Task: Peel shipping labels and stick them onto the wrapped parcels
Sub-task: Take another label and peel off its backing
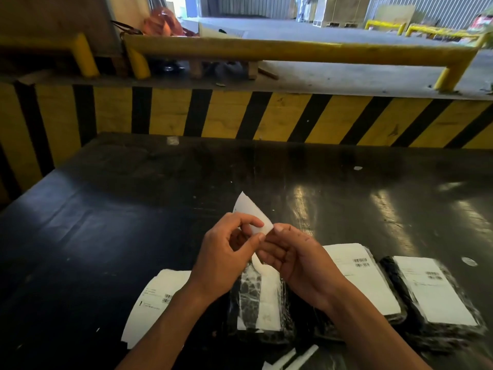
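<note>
The label (252, 213) is held above the dark table (106, 222), its long axis running from 11 o'clock down to 5 o'clock, tip pointing away. The left hand (226, 260) and right hand (298, 260) both pinch its near end. Three wrapped parcels (437, 311) lie at 5 o'clock, a label stack (157, 297) at 7.

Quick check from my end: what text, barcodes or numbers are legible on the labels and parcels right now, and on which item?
No text is legible.
Label stack at left: barcode and print lines, too blurred.
Labelled parcel under the right hand: barcodes, unreadable.
Far-right parcel: barcode and lines, too small.
Label pinched by the left hand and right hand: no readable print.
</note>
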Demonstrator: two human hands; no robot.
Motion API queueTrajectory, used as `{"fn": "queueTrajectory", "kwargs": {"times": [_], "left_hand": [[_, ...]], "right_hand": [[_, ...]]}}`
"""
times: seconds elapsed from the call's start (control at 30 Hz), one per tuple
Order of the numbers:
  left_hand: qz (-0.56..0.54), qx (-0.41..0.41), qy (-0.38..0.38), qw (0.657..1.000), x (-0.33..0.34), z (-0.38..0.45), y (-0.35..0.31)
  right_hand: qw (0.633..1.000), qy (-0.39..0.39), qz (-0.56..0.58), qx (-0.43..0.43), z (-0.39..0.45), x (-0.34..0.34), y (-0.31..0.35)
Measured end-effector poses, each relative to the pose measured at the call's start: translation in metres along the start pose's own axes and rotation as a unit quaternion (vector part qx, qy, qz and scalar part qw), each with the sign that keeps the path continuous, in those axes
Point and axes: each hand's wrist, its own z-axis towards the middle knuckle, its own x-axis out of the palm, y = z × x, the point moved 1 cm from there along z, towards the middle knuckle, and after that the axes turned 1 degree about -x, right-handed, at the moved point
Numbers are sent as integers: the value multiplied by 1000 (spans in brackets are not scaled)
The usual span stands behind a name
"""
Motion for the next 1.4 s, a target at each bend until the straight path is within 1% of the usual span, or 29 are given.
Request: {"fn": "queueTrajectory", "kwargs": {"times": [0.23, 0.47, 0.6, 0.77, 0.9, 1.1, 1.4], "left_hand": [[23, 16, 11, 1000, -3, -3, 3], [23, 28, 3, 999, -3, -5, 2], [46, 52, 17, 997, -4, -8, 5], [74, 74, 38, 994, -4, -10, 15], [71, 77, 44, 994, -5, -12, 16], [64, 72, 50, 994, -5, -14, 17], [58, 62, 52, 995, -5, -15, 18]], "right_hand": [[1000, 9, -12, 10, -2, 2, 2], [999, 15, -39, 8, -4, 5, 1], [999, -14, -33, 32, -3, 5, 3], [997, -11, -51, 57, -4, 3, 6], [996, -7, -66, 57, -4, 0, 5], [995, 1, -92, 37, -4, 0, 3], [997, -7, -75, 32, -3, -3, -1]]}}
